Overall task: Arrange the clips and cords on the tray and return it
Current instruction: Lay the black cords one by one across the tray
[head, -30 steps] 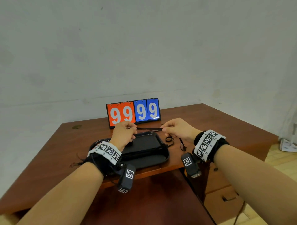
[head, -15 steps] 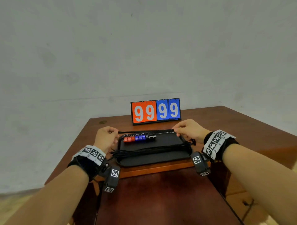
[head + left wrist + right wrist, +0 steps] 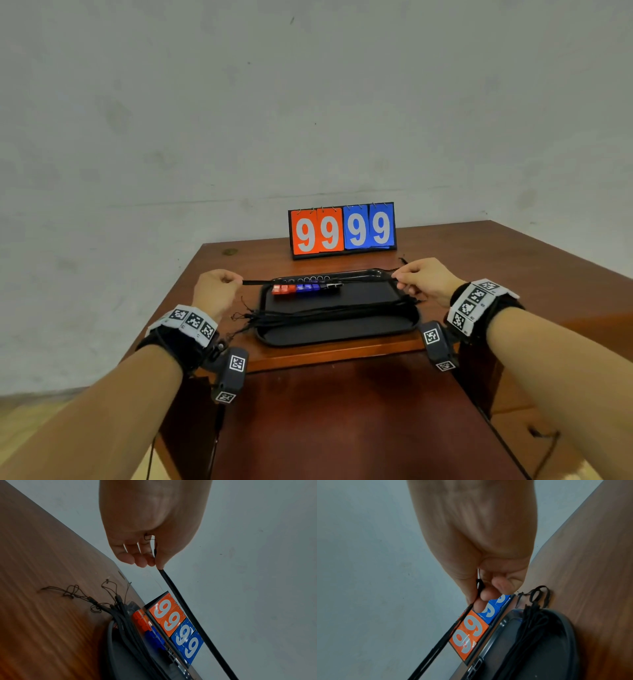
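A black tray (image 3: 342,334) lies on the wooden table near its front edge. A row of red, blue and black clips (image 3: 306,288) sits along its far side, and a bundle of black cords (image 3: 329,312) lies across its middle. My left hand (image 3: 219,286) and right hand (image 3: 419,279) each pinch one end of a black cord (image 3: 260,282), stretched taut above the tray's far part. In the left wrist view the held cord (image 3: 181,608) runs from my fingertips (image 3: 154,559) towards the tray. In the right wrist view my fingers (image 3: 481,595) pinch the looped end of the cord (image 3: 436,647).
A flip scoreboard (image 3: 342,229) showing 9999 stands behind the tray. Thin cord ends (image 3: 72,592) spill off the tray's left side onto the table (image 3: 513,260). Loops (image 3: 539,595) hang over its right end. A wall rises close behind.
The hands have drawn apart, stretching the cord out over the tray's whole width. The head view has shifted, so the tray and its clips now sit centred.
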